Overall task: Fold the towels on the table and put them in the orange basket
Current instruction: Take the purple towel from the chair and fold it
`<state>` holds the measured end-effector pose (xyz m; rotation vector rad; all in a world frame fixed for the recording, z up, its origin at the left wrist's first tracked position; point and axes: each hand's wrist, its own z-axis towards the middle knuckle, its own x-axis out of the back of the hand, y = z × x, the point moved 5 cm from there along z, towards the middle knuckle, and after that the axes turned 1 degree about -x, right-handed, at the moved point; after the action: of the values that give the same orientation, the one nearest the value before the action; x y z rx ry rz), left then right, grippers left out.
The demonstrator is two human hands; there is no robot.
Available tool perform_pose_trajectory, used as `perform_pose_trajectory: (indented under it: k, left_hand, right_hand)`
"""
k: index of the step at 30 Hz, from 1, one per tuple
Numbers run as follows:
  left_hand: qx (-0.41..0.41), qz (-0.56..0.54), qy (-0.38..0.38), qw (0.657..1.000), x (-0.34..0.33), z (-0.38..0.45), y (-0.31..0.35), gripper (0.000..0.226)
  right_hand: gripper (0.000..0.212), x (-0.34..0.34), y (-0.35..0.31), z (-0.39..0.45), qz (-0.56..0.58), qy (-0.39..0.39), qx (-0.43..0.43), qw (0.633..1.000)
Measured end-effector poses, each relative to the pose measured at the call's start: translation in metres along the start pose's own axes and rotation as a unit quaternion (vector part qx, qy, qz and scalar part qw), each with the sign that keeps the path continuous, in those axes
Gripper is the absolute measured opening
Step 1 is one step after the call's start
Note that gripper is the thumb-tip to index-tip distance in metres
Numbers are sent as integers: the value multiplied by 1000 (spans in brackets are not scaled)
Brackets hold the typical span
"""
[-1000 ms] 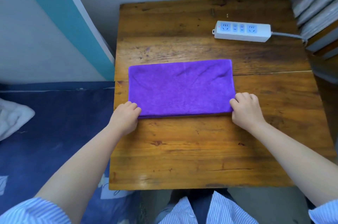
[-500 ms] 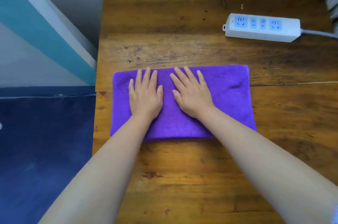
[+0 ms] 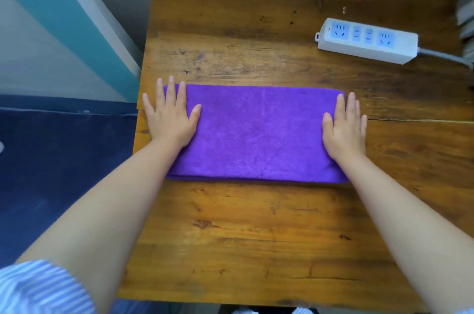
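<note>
A white power strip (image 3: 366, 41) lies in the upper right of the frame, well apart from the towel, and its grey cable (image 3: 445, 57) runs off the right edge. It has two large sockets and two smaller ones between them, with a small red light at its left end. Nothing lies between the strip and the towel, and nothing stands over the towel except the two hands.

There is one purple towel (image 3: 256, 134), folded into a long flat rectangle, in the middle of the frame on the counter (image 3: 256, 231). Along its lower edge I can see layers lying one on another. The left hand (image 3: 170, 116) lies flat on the left end of the towel, with fingers straight and a little spread; the outer fingers reach past the edge of the towel onto the wood. The right hand (image 3: 345, 126) lies flat on the right end in the same way, fingers straight and close together, holding nothing. Both forearms come up from the lower corners, and a blue-and-white striped sleeve (image 3: 38, 288) shows at the lower left.

The counter is of worn brown wood with dark stains and a crack line at the right. At the left I see a dark blue floor (image 3: 64, 172), and above it a pale wall with a teal stripe (image 3: 69, 21).
</note>
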<state>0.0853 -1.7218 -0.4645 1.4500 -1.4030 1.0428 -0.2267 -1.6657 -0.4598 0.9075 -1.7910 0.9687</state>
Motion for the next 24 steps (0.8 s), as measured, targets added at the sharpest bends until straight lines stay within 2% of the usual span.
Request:
perform_pose_trajectory:
  k: [3,4,8,11,14,17,21,24]
  left_hand:
    - [-79,-9,17,997,6,-16,26,64]
    - [-104,-22,12,994,5,-23,37,66]
    - [-180,-43,-28,982,-17,-61,73,92]
    - [-173,-31,-34,984,-31,-70,75,96]
    - [-163,-27,-32,986,-32,-74,76,95]
    - [-150,-24,-29,988,-30,-77,76,78]
    - [-123,-28,-38,991,-29,-78,81,68]
    - [-113,-42,-44,992,-31,-78,86,67]
  right_hand:
    - [54,6,3,-21,125,32,-23,991]
    - [55,6,3,-30,133,44,-30,990]
    - [61,0,7,-73,54,42,-97,993]
    - [64,-6,2,-89,63,31,-123,990]
    - [61,-5,4,-88,156,22,-184,970]
    - [49,-1,14,-81,224,11,-237,945]
    - [19,15,15,-74,291,49,-211,932]
    - [9,37,-3,-71,294,82,-113,945]
